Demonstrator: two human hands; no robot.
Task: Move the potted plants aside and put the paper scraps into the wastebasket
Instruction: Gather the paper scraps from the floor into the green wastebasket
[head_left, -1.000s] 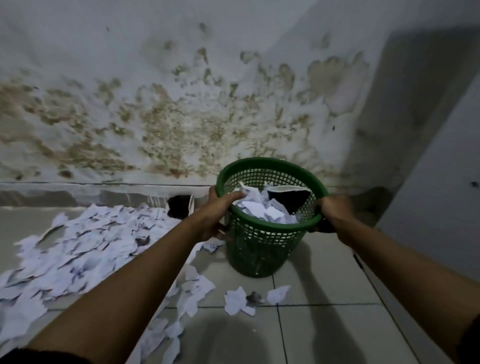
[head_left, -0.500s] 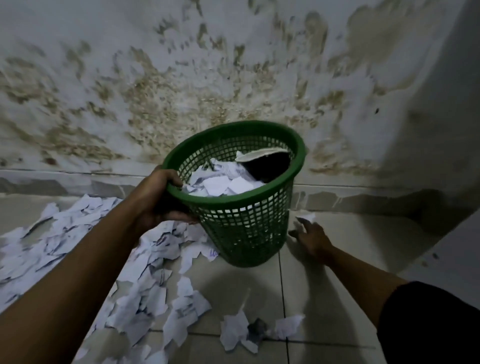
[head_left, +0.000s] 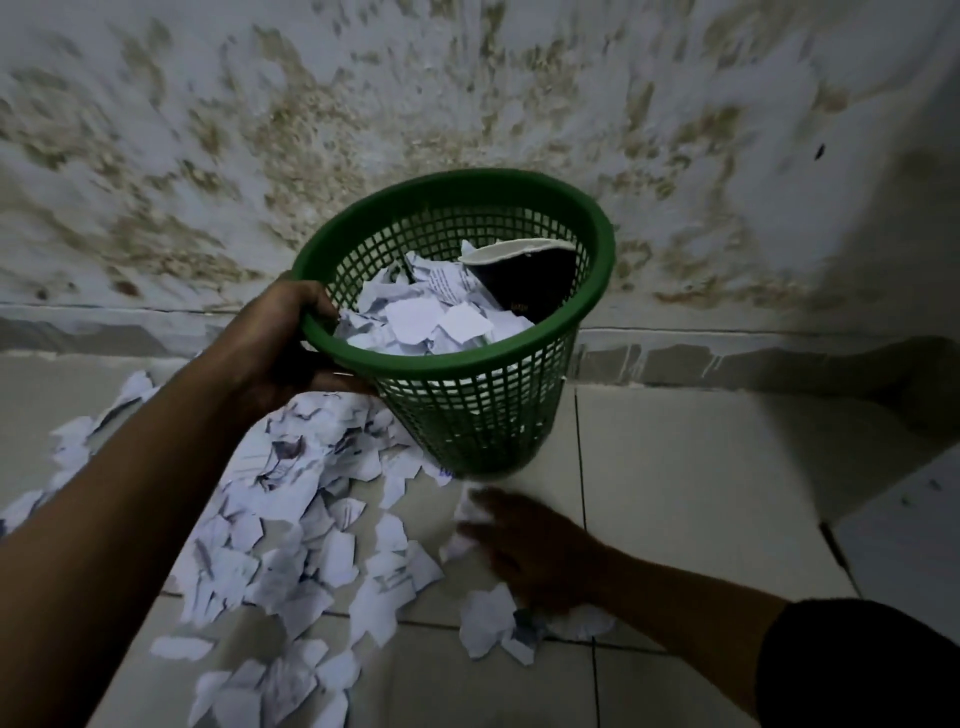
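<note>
Head view: left hand grips the tilted green mesh wastebasket, part-filled with paper scraps; right hand, blurred, grip indiscernible.

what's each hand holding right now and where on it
The left hand grips the green wastebasket by its near-left rim, tilting it. The right hand is blurred over the paper scraps; whether it holds any cannot be told.

White paper scraps lie strewn across the tiled floor.
</note>
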